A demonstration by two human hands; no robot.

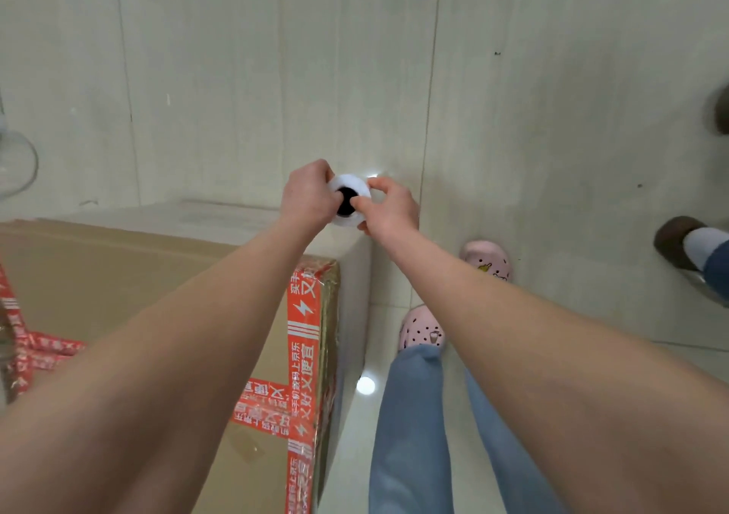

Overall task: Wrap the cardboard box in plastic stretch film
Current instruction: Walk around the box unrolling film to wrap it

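Observation:
A large cardboard box with red printed tape fills the lower left. A sheet of clear stretch film hangs beside its right side, running up to a white film roll seen end-on, with a dark core hole. My left hand grips the roll from the left with a finger in the core. From the right, my right hand grips the roll, thumb at the core. Both arms reach out over the box's far right corner.
Pale floor tiles surround the box. My legs in blue jeans and pink clogs stand right of the box. Another person's brown shoe is at the right edge. A glass object sits at the far left.

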